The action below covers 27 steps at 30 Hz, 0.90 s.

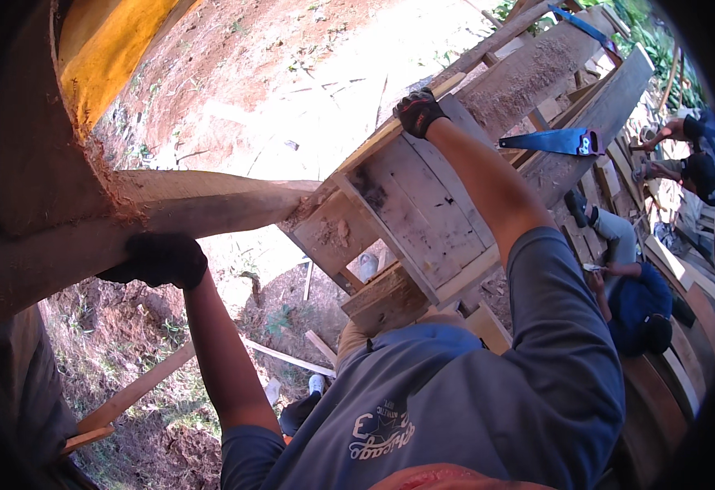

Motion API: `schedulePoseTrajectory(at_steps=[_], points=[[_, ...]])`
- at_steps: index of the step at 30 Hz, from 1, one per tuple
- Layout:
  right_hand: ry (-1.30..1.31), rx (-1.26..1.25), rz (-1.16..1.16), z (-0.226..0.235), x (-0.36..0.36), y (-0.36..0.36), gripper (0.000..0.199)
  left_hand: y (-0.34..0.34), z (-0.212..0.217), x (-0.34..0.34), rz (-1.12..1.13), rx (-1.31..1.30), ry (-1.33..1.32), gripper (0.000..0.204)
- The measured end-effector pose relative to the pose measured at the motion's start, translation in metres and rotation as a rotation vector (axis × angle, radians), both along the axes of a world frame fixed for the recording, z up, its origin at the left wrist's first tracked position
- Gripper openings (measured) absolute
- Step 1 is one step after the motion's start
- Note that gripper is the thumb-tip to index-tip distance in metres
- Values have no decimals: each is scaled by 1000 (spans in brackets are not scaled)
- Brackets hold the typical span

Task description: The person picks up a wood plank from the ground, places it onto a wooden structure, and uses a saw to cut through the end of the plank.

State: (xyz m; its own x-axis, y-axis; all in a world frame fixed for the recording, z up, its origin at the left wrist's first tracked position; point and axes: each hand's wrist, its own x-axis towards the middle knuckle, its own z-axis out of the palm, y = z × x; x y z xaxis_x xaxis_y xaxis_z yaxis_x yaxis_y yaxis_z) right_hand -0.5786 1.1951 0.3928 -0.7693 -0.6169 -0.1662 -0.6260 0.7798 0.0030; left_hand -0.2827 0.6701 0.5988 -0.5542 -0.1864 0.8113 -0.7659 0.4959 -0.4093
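Observation:
My right hand (420, 113), in a black glove with red marks, is closed over the upper edge of a wooden box-like frame (431, 208) of nailed boards. The frame lies tilted against my front, with a small opening near its lower left. On the left, my left hand (165, 260) in a dark glove grips the lower edge of a thick wooden beam (218, 200); shadow blurs its fingertips. One end of the beam meets the frame's left corner. Its other end runs into a large dark brown piece (31, 188) beside a yellow surface (120, 49).
A handsaw with a blue blade (547, 141) rests on sawdust-covered planks (529, 69) at the right. A second blue blade (586, 31) lies farther off. Two people (639, 306) work among stacked boards at right. Loose timber (137, 388) stands on the dirt slope at lower left.

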Motion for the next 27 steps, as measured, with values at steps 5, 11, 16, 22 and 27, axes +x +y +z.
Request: schedulePoseTrajectory(at_steps=[5,11,16,22,27], points=[[-38,-42,-39,-8,2,14,27,66,33,-41,-540,17,261,61],[-104,14,-10,-1,2,4,30,90,37,-38,-392,-89,184,66],[-178,79,11,4,3,6,35,159,79,-55,-396,653,628,74],[-251,72,34,19,4,2,36,128,62,-50,-358,397,493,72],[-266,77,77,40,9,-3,35,85,34,-32,-300,-104,126,73]])
